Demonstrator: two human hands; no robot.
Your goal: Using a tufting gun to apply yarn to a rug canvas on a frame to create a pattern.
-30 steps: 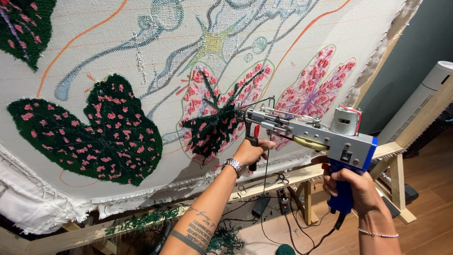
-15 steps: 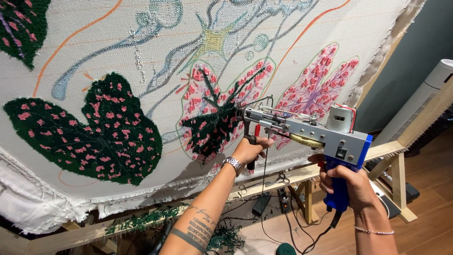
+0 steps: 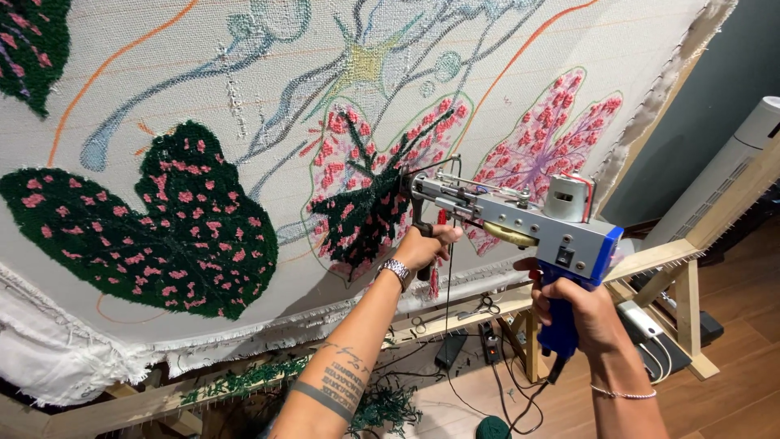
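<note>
The tufting gun is pressed nose-first against the stretched backing cloth, its needle at the dark green veins of the half-filled pink leaf. The right hand is wrapped tight round the blue rear grip; the left hand is clenched on the black front handle below the needle. Those 2 handles look like the proper holds: the metal body with its motor on top seems rigid and weighty, the needle end exposed. The cloth is taut but yielding. The wooden frame rail runs close beneath, cords dangle, and open floor lies right.
</note>
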